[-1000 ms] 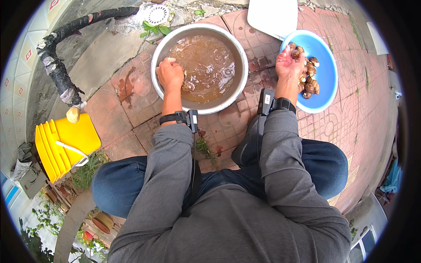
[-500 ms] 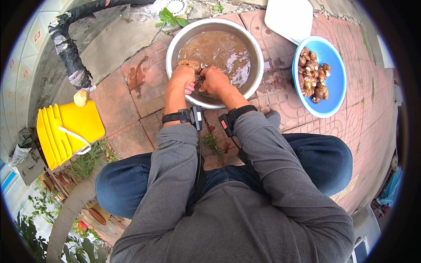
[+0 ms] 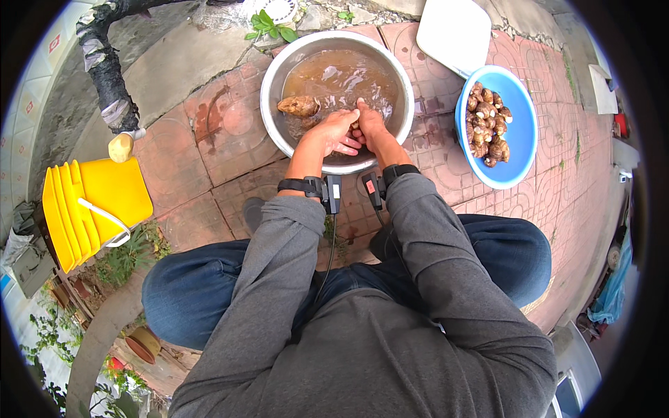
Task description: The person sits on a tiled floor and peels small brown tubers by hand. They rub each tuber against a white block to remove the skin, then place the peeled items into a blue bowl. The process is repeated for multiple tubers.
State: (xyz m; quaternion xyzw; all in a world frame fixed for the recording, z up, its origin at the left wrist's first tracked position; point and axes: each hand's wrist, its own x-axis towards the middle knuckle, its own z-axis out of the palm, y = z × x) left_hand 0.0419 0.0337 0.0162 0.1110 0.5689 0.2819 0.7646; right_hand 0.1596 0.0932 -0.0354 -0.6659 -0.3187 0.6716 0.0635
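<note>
Crouching over a round, silvery metal basin [image 3: 266, 94] of murky brown water, the person has both hands close together at its near side, just right of the middle. From where I stand, the left hand [image 3: 333, 134] has its fingers loosely straightened and a little apart. The right hand [image 3: 371, 124] dips beside it, fingers partly hidden; I can't tell how far they are curled, or whether either hand grips anything. A rough, brown, oval tuber [image 3: 298, 106] sits in the basin's left part, breaking the surface, just beyond the left hand. Off to the right, a light-blue oval plastic bowl [image 3: 527, 132] holds a heap of smaller, brown-skinned, rounded tubers [image 3: 487, 120]. A white, round-cornered board [image 3: 454, 33] lies just behind that bowl, on reddish patterned paving [image 3: 223, 118].
</note>
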